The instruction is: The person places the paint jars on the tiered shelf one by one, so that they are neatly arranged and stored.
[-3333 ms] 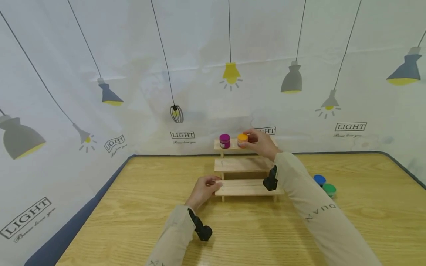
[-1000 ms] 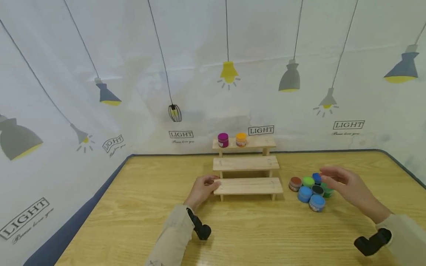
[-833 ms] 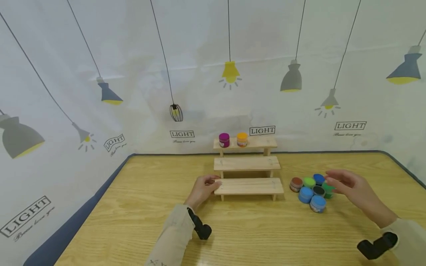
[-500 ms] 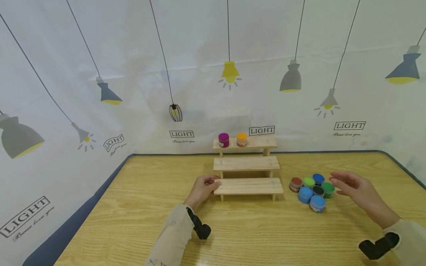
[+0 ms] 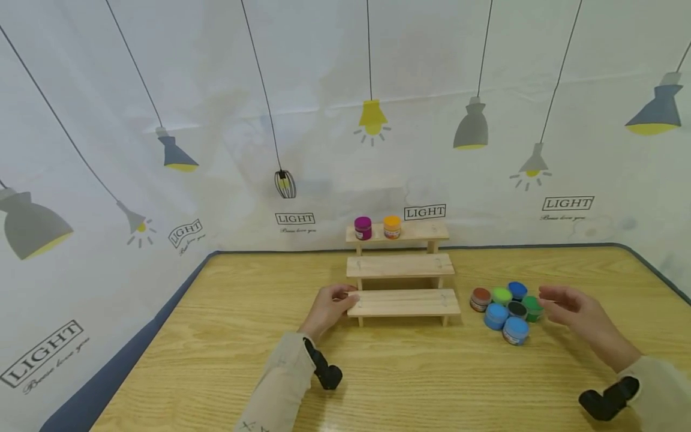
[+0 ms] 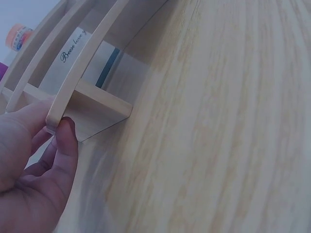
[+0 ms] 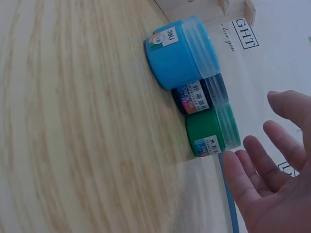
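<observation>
A three-tier wooden display stand (image 5: 402, 303) stands near the back of the table. Its lowest board is pinched at the left end by my left hand (image 5: 328, 309), thumb on one face and fingers on the other in the left wrist view. On the top tier sit a purple paint jar (image 5: 363, 228) and an orange paint jar (image 5: 392, 227). My right hand (image 5: 582, 315) is beside the green paint jar (image 7: 209, 130), fingers spread and loosely bent, holding nothing. Whether a fingertip touches that jar I cannot tell.
Several more paint jars cluster right of the stand: brown (image 5: 480, 299), light green (image 5: 501, 296), dark blue (image 5: 517, 291), black (image 5: 516, 310) and two light blue, the nearer one (image 5: 515, 330) in front. Behind the table hangs a lamp-printed cloth (image 5: 324, 120).
My right hand has let go of the orange jar on the top tier and moved right to the jar cluster, where it has shifted slightly. My left hand has stayed on the stand.
</observation>
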A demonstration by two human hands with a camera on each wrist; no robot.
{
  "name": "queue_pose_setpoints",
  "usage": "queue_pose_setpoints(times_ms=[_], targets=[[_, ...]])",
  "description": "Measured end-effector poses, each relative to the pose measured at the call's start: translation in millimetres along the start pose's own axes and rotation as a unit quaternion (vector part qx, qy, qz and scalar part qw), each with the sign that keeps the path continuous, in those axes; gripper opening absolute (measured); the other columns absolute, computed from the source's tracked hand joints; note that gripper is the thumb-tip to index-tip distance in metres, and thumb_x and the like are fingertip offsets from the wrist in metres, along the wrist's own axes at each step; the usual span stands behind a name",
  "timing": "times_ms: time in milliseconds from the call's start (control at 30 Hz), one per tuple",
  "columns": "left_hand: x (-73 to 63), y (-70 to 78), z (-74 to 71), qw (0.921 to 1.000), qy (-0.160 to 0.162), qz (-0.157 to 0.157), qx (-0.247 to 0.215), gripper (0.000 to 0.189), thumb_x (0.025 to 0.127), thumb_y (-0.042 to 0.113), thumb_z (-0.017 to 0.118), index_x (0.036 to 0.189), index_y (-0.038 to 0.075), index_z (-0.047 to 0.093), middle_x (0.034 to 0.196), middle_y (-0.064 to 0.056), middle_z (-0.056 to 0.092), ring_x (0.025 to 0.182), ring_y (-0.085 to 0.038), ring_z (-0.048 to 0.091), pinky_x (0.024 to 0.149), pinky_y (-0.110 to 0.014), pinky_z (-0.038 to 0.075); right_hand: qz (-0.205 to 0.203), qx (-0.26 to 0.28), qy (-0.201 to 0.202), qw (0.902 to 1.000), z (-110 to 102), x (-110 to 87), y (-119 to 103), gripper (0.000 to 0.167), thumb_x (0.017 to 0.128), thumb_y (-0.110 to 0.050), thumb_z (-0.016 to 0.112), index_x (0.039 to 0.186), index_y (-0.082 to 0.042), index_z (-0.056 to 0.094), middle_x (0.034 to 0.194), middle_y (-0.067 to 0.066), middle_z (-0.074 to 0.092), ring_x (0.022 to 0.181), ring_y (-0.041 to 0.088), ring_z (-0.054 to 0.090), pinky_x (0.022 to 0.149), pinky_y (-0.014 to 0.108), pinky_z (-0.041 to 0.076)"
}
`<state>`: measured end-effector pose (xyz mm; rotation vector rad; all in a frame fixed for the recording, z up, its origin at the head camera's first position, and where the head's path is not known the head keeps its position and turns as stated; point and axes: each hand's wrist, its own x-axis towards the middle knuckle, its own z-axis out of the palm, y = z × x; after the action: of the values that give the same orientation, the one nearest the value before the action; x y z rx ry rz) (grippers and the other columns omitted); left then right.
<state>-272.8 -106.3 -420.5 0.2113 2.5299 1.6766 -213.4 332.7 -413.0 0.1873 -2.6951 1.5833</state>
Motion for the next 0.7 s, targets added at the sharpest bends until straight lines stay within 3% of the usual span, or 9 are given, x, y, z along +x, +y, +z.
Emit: queue_pose_setpoints(times_ms=[100,167,233,333,400,467,567,633,700], targets=[[-0.8,-0.2,0.3,1.0,-0.001,-0.001,-0.001,0.027,0.085,0.018,0.06,0.108,0.004,0.062,0.083,-0.007,0.055,0.063,-0.013,0.052,0.056,-0.027,0.045,0.013,-0.014,-0.015,0.9997,2.6,2.3,3.5,0.061,0.093,-0.029,0.047,0.132,0.012,0.023,0.118,0.019,0.046,0.083,-0.014,0.046,0.07,0.027,0.049],[-1.2,0.2,0.4,1.0,-0.001,-0.002,-0.001,0.027,0.086,0.018,0.06,0.108,0.004,0.061,0.083,-0.007,0.055,0.062,-0.013,0.051,0.056,-0.027,0.045,0.016,-0.023,-0.026,0.9993,4.7,3.3,4.8,0.065,0.093,-0.029,0.046,0.134,0.012,0.018,0.125,0.034,0.035,0.091,-0.003,0.05,0.071,0.029,0.049],[-1.6,0.5,0.4,1.0,-0.001,-0.001,0.0,0.027,0.086,0.018,0.06,0.108,0.003,0.061,0.083,-0.007,0.055,0.062,-0.012,0.051,0.056,-0.027,0.045,0.015,-0.035,-0.034,0.9987,6.3,3.6,6.1,0.065,0.093,-0.028,0.046,0.135,0.012,0.016,0.127,0.037,0.028,0.102,0.017,0.051,0.072,0.034,0.049],[-1.4,0.5,0.7,1.0,0.0,-0.001,0.0,0.027,0.085,0.018,0.06,0.108,0.003,0.061,0.082,-0.006,0.054,0.062,-0.012,0.051,0.056,-0.027,0.046,0.006,-0.062,-0.035,0.9975,8.5,3.9,8.1,0.062,0.093,-0.026,0.047,0.133,0.011,0.019,0.126,0.038,0.028,0.11,0.048,0.036,0.075,0.042,0.047],[-1.1,0.2,0.7,1.0,-0.001,0.004,-0.001,0.028,0.085,0.018,0.06,0.108,0.002,0.061,0.082,-0.007,0.054,0.062,-0.012,0.052,0.057,-0.028,0.046,-0.002,-0.08,-0.032,0.9962,9.5,4.3,8.9,0.059,0.093,-0.025,0.047,0.132,0.011,0.023,0.125,0.038,0.03,0.11,0.051,0.034,0.076,0.045,0.045],[-0.6,0.0,0.6,1.0,-0.002,0.007,-0.005,0.029,0.085,0.018,0.06,0.108,0.001,0.061,0.082,-0.007,0.054,0.062,-0.013,0.052,0.057,-0.029,0.047,-0.009,-0.093,-0.029,0.9952,10.1,5.2,9.2,0.057,0.092,-0.025,0.048,0.131,0.011,0.027,0.124,0.036,0.034,0.107,0.044,0.041,0.076,0.043,0.046],[-0.9,0.0,0.1,0.9999,-0.004,0.013,-0.007,0.029,0.085,0.018,0.06,0.109,0.0,0.06,0.082,-0.008,0.054,0.062,-0.013,0.052,0.057,-0.03,0.047,-0.016,-0.093,-0.031,0.9951,10.1,6.7,8.4,0.054,0.092,-0.024,0.049,0.13,0.01,0.031,0.123,0.033,0.037,0.099,0.011,0.05,0.074,0.033,0.047],[-1.6,0.5,-0.3,0.9999,-0.005,0.011,-0.008,0.029,0.086,0.018,0.06,0.109,0.001,0.06,0.083,-0.008,0.054,0.062,-0.013,0.052,0.057,-0.029,0.046,-0.015,-0.088,-0.035,0.9954,9.6,7.6,8.4,0.054,0.091,-0.024,0.05,0.129,0.01,0.033,0.122,0.031,0.039,0.09,-0.008,0.044,0.071,0.026,0.047],[-2.9,1.0,-0.7,0.9999,-0.007,0.01,-0.006,0.028,0.086,0.018,0.059,0.109,0.001,0.06,0.083,-0.007,0.054,0.062,-0.013,0.052,0.057,-0.028,0.046,-0.01,-0.081,-0.039,0.9959,9.3,8.1,8.2,0.054,0.091,-0.025,0.051,0.129,0.01,0.033,0.122,0.031,0.039,0.085,-0.017,0.037,0.069,0.023,0.046]])
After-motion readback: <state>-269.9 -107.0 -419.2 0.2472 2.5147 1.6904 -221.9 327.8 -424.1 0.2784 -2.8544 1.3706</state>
